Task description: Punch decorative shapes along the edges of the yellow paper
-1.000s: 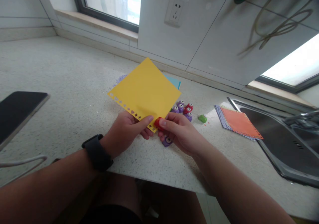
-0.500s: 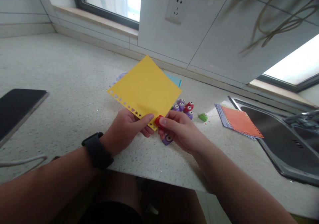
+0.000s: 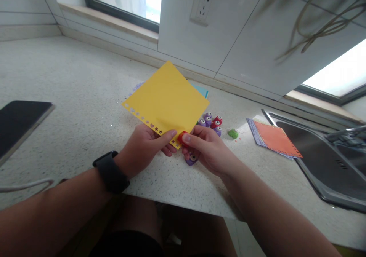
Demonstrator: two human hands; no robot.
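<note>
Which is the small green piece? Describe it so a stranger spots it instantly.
Find the metal sink on the right, then the orange sheet at its left edge. Left of that sheet, on the counter, lies the small green piece, alone, apart from the clustered purple and red pieces.

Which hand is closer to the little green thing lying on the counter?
The right. The right hand, pinching a red gadget, is a short way left of the green thing; the left hand, holding the yellow paper, is farther left.
</note>
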